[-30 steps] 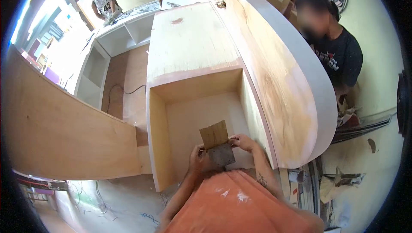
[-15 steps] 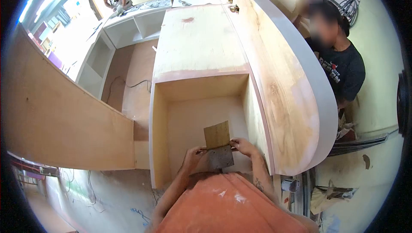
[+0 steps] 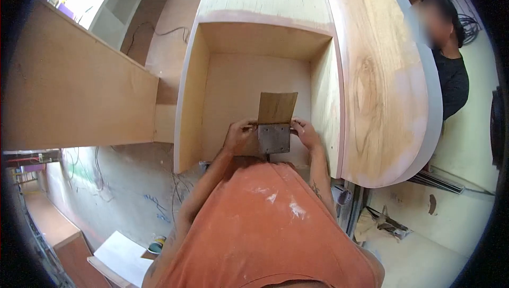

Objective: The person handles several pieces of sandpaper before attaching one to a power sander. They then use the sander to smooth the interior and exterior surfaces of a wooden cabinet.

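Observation:
A thin brown sheet (image 3: 278, 108) stands up from the top edge of a dark grey metal plate (image 3: 274, 138) with small holes near its corners. My left hand (image 3: 240, 133) pinches the left side where sheet and plate meet. On the right, my right hand (image 3: 305, 133) has its fingers closed at the same seam. Both hands are in front of my body, over the open wooden box compartment (image 3: 254, 71). What lies under the plate's lower edge is mostly hidden.
To the right runs a long wooden counter (image 3: 379, 86) with a rounded end. A person (image 3: 450, 71) in a dark shirt is beyond it. A wooden panel (image 3: 85, 84) stands at the left. Cables (image 3: 98, 169) hang below it, and a white board (image 3: 121, 253) lies lower left.
The view has tilted down, so the compartment and both hands appear higher. The plate and sheet now look straighter, still between my hands. The person at the far back left is out of view.

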`<state>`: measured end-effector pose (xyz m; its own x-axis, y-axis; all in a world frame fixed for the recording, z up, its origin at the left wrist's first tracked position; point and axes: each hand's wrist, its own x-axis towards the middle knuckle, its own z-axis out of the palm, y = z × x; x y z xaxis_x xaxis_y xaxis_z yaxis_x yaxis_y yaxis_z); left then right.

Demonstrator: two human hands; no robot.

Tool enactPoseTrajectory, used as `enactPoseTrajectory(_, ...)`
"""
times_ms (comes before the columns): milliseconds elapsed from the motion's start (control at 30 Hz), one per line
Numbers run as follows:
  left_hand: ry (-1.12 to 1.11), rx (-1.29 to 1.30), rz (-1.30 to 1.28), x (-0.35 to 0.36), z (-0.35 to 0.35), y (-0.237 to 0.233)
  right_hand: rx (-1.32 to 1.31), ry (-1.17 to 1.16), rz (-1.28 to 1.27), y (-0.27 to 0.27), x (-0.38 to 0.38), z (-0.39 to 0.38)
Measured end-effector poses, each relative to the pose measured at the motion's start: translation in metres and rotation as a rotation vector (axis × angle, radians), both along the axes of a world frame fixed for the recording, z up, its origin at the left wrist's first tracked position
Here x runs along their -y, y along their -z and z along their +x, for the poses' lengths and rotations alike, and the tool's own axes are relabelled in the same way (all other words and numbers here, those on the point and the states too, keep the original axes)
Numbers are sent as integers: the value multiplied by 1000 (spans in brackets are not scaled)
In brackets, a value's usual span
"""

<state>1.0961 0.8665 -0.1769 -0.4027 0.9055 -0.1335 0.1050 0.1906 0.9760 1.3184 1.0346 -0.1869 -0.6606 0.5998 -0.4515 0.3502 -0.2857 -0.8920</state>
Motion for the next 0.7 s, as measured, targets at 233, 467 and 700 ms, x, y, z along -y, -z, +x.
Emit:
enactPoseTrajectory(233, 9, 117, 69, 1, -2, 2, -88, 45, -37, -4, 2, -2)
enactPoseTrajectory(467, 101, 115, -57, 2, -14, 5, -57, -17, 125, -7, 12, -5)
enactPoseTrajectory(700, 119, 53, 16, 2, -13, 18, -67, -39, 389, -2, 17, -4)
